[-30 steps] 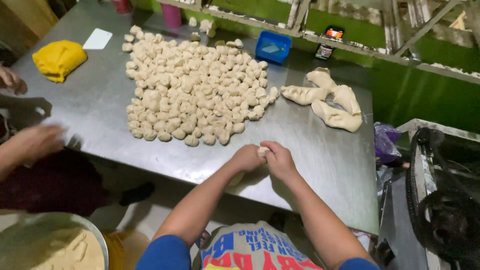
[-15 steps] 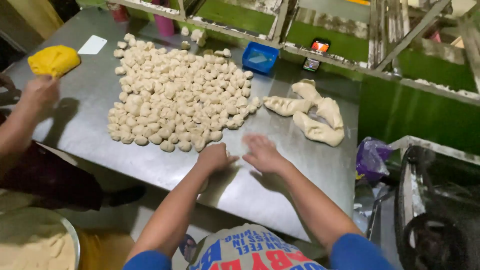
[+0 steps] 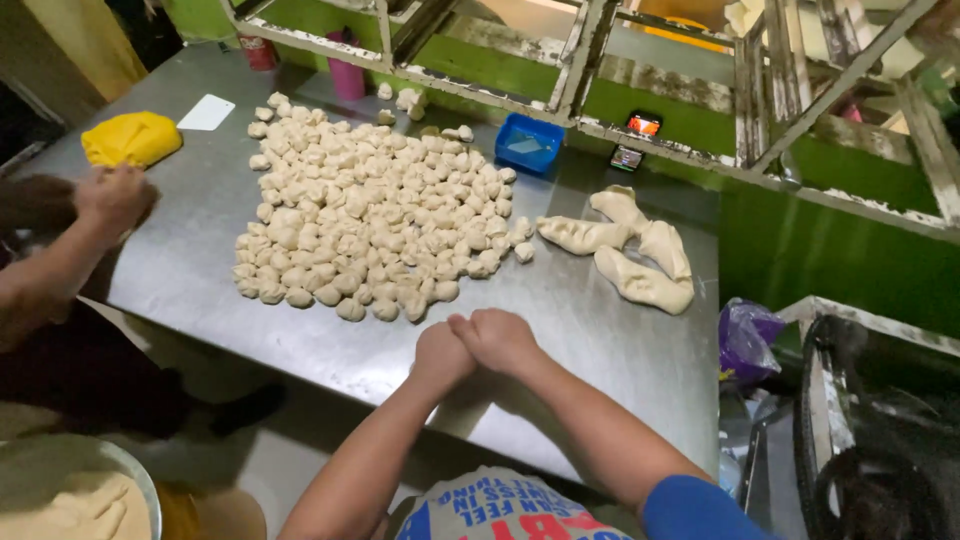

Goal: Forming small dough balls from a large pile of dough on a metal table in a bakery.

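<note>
- Half a second before, both hands had lain apart, palms flat on the steel table (image 3: pixel 610 330); at this moment they had come together again, knuckles touching, just above its near edge.
- Left hand (image 3: pixel 440 358) was curled into a fist against the right hand (image 3: pixel 497 340), which was curled too; whether any dough sat pinched between them could not be told, since the fingers hid it.
- Nearest to the hands lay the heap of small dough pieces (image 3: pixel 370 215), spread across the middle of the table, its closest pieces just beyond the knuckles.
- To the right of the heap rested the long dough strips (image 3: pixel 630 250), near the table's far right side and apart from the hands.
- Behind the heap stood a blue tray (image 3: pixel 528 144).
- At the left edge, another person's hand (image 3: pixel 113 197) hovered beside a yellow dough lump (image 3: pixel 130 138).
</note>
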